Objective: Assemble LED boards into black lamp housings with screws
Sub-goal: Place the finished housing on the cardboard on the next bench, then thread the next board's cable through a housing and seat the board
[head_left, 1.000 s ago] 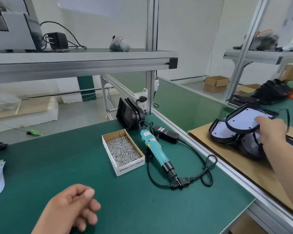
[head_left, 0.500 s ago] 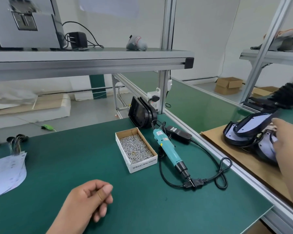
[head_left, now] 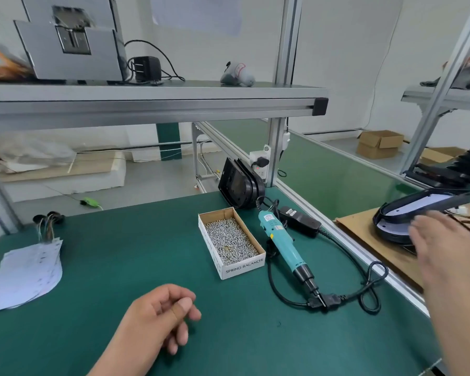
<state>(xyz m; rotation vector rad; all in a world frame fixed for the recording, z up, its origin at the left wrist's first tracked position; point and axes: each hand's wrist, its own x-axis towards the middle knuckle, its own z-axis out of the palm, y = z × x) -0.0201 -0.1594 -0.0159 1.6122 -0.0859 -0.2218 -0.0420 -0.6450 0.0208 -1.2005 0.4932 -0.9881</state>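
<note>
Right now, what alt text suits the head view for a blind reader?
A person's right hand reaches toward black lamp housings on cardboard; the left hand is curled over the green bench, near a box of screws and a teal screwdriver.

The near end wall of the cardboard screw box (head_left: 230, 242) bears the printed text "SPRING BALANCER". The label on the teal electric screwdriver (head_left: 284, 247) is too small to read.
</note>
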